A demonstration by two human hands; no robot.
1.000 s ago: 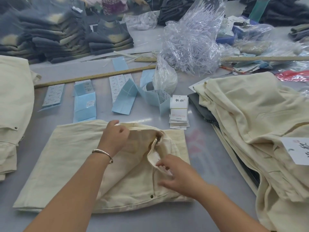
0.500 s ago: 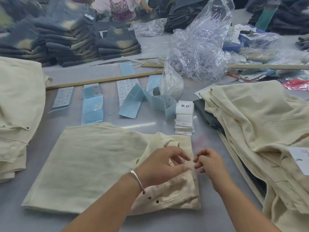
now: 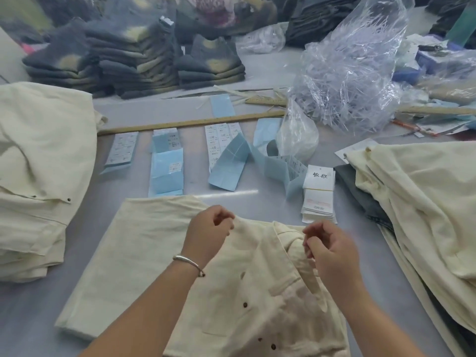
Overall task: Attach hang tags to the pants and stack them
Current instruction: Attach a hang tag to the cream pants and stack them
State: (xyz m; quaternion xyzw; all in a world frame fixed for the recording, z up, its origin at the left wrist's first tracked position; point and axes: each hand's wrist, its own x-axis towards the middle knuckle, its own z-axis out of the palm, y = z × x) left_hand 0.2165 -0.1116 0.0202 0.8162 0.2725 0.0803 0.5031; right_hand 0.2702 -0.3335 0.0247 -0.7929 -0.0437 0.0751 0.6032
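A folded pair of cream pants (image 3: 144, 253) lies on the grey table in front of me. My left hand (image 3: 208, 233) pinches the fabric at the waistband's top edge, fingers curled. My right hand (image 3: 332, 251) grips the waistband on the right side, where the fly and belt loop are. Dark rivets show on the pants below my hands. A small stack of white hang tags (image 3: 319, 194) sits just beyond my right hand.
A stack of cream pants (image 3: 38, 176) stands at the left; a loose heap of cream pants (image 3: 425, 202) lies at the right. Blue and white label sheets (image 3: 167, 166), a wooden ruler (image 3: 190, 123), a plastic bag of fasteners (image 3: 347, 81) and dark folded garments (image 3: 128, 60) lie beyond.
My hands were close together at the waistband's right corner; now they have spread apart along the waistband, and the pants sit closer to me.
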